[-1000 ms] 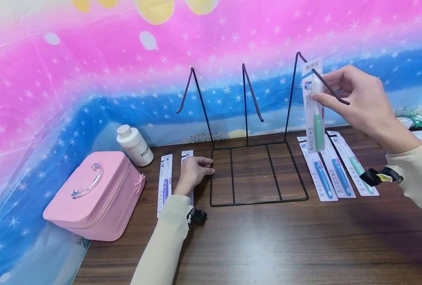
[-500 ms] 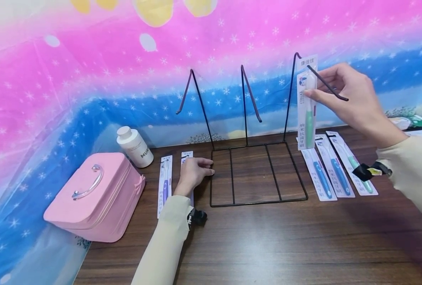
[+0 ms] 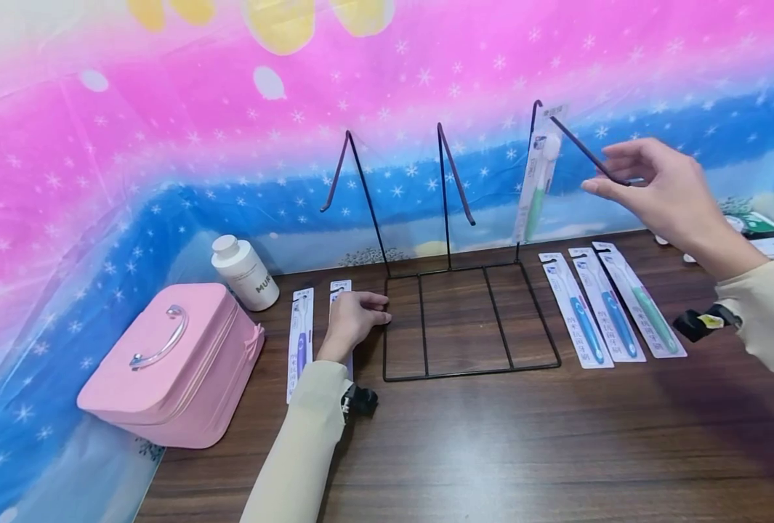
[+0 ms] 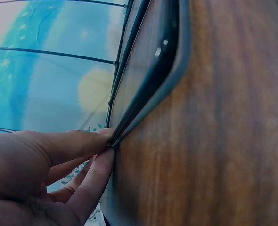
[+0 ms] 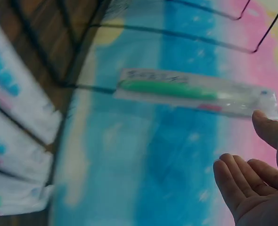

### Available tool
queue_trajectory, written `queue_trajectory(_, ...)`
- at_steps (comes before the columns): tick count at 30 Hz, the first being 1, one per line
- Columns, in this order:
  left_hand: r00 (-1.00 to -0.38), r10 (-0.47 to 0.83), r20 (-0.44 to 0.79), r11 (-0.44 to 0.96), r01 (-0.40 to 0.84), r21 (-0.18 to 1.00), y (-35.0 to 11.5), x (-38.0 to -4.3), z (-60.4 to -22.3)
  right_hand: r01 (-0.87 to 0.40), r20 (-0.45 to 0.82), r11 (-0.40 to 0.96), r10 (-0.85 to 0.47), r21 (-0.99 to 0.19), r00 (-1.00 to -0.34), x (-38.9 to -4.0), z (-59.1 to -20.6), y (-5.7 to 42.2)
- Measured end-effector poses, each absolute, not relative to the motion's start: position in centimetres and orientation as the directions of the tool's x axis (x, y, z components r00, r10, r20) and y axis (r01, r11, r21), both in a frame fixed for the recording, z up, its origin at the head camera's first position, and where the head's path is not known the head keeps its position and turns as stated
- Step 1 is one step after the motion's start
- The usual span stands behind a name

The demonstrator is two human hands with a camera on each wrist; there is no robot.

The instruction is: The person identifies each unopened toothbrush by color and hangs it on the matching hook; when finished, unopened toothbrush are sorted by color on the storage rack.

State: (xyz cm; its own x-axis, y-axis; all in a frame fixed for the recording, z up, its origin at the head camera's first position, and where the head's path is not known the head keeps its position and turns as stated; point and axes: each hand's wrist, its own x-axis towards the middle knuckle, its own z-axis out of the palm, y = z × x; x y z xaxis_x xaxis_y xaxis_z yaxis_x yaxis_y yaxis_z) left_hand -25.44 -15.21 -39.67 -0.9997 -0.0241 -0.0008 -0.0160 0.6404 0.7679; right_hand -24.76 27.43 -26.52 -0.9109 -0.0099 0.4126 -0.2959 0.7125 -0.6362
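Observation:
A black wire display rack [image 3: 472,373] stands on the table with hooks rising at its back. My left hand [image 3: 354,319] pinches the left side wire of its base; the left wrist view shows thumb and fingertips meeting on that wire [image 4: 169,52]. From the right hook hangs a packaged green toothbrush [image 3: 538,185], tilted and close to the hook's upright. Beside the hook's free end is my right hand [image 3: 664,196], fingers loosely bent and holding nothing. In the right wrist view that hand [image 5: 252,183] is apart from the green toothbrush pack [image 5: 167,89], though the thumb overlaps its edge.
Two packaged blue toothbrushes [image 3: 581,319] and a green one [image 3: 648,309] lie right of the rack. Left of it are a purple toothbrush pack [image 3: 300,338] and another partly hidden pack, a white bottle [image 3: 246,276] and a pink case [image 3: 164,363].
My right hand has let go of the green toothbrush pack and drawn back to the right. The pack now hangs farther back on the hook. My left hand stays on the rack.

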Motion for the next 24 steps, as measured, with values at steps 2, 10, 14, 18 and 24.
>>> queue_trajectory(2, -1.0, -0.024, 0.0, 0.64, -0.016, 0.769, -15.3, -25.4, -39.7, -0.255, 0.373, 0.731, 0.0, -0.633, -0.928, -25.2, -27.5, 28.5)
queue_trajectory(10, -0.999, -0.031, -0.009, 0.637, -0.027, 0.77, -15.3, -25.4, -39.9, -0.149, 0.237, 0.778, 0.0, -0.61, -0.971, -27.6, -33.1, 32.4)
queue_trajectory(14, -0.999, -0.038, -0.011, 0.642, -0.032, 0.766, -15.3, -25.4, -39.9, -0.085, 0.15, 0.793, 0.008, -0.604, -0.989, -28.2, -35.6, 33.6)
queue_trajectory(18, -1.0, -0.029, -0.009, 0.635, -0.026, 0.772, -15.3, -25.4, -39.9, 0.007, 0.041, 0.808, 0.038, -0.589, -0.998, -28.6, -37.4, 34.5)
queue_trajectory(24, -1.0, -0.024, -0.016, 0.631, -0.028, 0.775, -15.3, -25.4, -39.8, 0.068, -0.045, 0.828, 0.052, -0.557, -0.998, -28.7, -39.0, 35.3)
